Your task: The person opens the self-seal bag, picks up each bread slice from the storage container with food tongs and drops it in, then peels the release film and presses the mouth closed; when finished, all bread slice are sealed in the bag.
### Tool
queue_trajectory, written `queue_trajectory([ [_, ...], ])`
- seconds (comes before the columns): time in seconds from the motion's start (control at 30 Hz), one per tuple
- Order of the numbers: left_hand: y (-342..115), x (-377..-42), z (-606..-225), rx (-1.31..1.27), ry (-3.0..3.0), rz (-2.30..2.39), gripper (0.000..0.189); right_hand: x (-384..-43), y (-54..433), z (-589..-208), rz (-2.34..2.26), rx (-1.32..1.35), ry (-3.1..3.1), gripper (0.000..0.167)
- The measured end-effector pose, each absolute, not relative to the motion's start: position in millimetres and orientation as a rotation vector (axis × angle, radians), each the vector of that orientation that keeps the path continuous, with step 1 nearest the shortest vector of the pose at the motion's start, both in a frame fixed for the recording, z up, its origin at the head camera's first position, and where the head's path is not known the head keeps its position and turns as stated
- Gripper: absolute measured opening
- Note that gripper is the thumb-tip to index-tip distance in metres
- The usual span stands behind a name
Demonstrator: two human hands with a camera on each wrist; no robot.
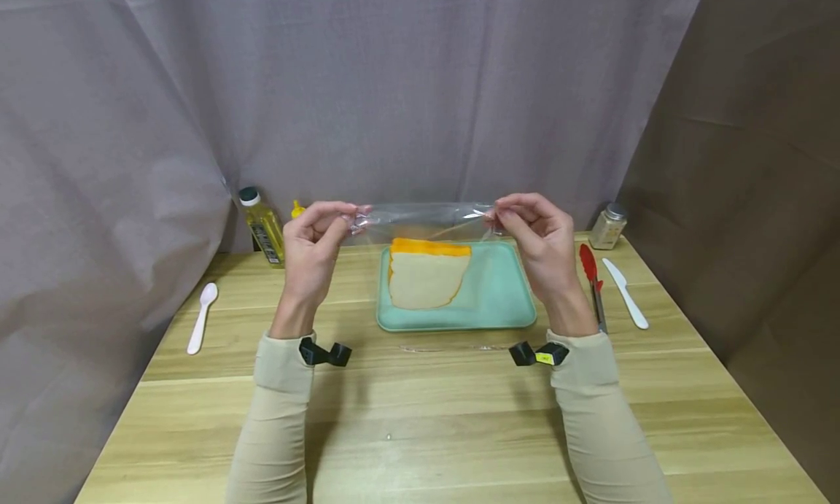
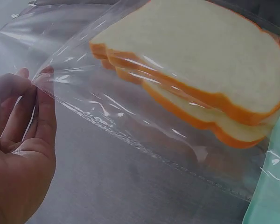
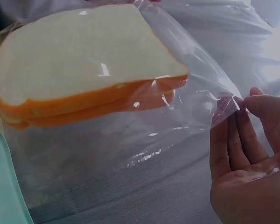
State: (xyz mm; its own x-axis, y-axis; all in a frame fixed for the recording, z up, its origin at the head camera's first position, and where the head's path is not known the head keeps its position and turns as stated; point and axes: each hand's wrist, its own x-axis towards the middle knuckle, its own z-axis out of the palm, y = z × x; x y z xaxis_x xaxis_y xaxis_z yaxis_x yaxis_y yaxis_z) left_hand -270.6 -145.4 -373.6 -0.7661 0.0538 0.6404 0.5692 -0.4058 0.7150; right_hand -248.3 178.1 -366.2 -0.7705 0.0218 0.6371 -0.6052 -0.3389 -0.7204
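Note:
A clear plastic bag [image 1: 420, 214] is stretched between both hands above the table. My left hand [image 1: 311, 252] pinches its upper left corner between thumb and fingers, and my right hand [image 1: 546, 249] pinches the upper right corner. Sandwich bread slices [image 1: 425, 279], white with orange-brown crust, show through the film and appear to lie inside the bag. In the left wrist view, the stacked bread slices [image 2: 191, 56] sit slightly askew behind the glossy film. Beyond the bag, a mint-green tray [image 1: 502, 285] rests on the table.
On the left are a white spoon [image 1: 202, 318], an oil bottle [image 1: 262, 227] and a yellow-tipped bottle [image 1: 297, 209] partly hidden by the left hand. To the right stand a seasoning jar [image 1: 608, 227], red-tipped tongs [image 1: 589, 267] and a white knife [image 1: 625, 294]. Grey curtains surround the table.

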Motion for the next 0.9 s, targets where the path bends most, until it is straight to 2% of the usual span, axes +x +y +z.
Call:
queue_trajectory([
  [0.13, -145.1, -269.2, -372.5, -0.866, -1.406, -2.316, 0.030, -249.0, 180.3, -367.2, 2.205, 0.817, -1.456, 0.014],
  [0.47, -144.9, -268.5, -370.7, -0.848, -1.378, -2.412, 0.029, -248.5, 184.9, -368.5, 2.081, 0.766, -1.643, 0.010],
  [0.7, -145.8, -267.4, -369.9, -0.805, -1.426, -2.413, 0.032, -249.7, 187.8, -371.0, 2.044, 0.738, -1.699, 0.015],
  [0.9, -147.4, -266.7, -369.3, -0.789, -1.473, -2.388, 0.029, -247.6, 186.5, -368.8, 2.185, 0.772, -1.565, 0.020],
])
